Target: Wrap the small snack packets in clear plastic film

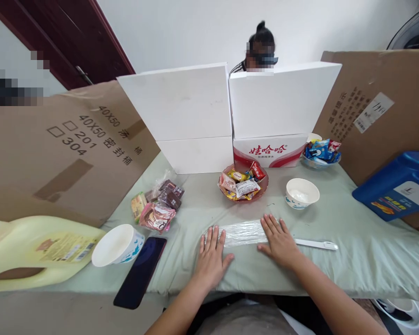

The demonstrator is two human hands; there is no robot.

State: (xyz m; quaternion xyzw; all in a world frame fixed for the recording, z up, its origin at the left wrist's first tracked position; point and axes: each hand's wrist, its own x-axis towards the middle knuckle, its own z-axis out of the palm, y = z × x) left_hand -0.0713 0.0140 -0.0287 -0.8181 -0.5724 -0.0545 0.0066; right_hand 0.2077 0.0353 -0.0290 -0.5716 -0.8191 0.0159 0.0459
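Pale green cloth [352, 242] covers the work surface, which is walled in by brown cardboard sheets [56, 153] at both sides and white boxes [185, 100] at the far end; a second person's head shows behind the boxes.

Left hand [211, 256]: flat, palm down, fingers spread and extended. It holds nothing. The fingertips rest on the left end of a clear plastic sheet [242, 231] that lies flat on the cloth.

Right hand [279, 241]: flat, palm down, fingers spread and extended. It holds nothing. It rests on the right end of the same sheet. The sheet therefore lies between and under both hands, directly in front of the person.

Just right of the right hand, a white plastic utensil [316, 244] lies on the cloth, its near end close to or under the hand; contact cannot be determined.

Beyond the right hand stands a white bowl [302, 192]. Beyond the gap between the hands stands a red dish of wrapped snacks [243, 183]. A further dish of blue packets [321, 151] sits far right of these, and a blue jug [398, 186] lies well to the right of the right hand.

Left of the left hand: a dark phone [139, 272], a white cup [117, 244], a pile of loose snack packets [158, 204] and, farthest out, a yellow jug [35, 253] on its side
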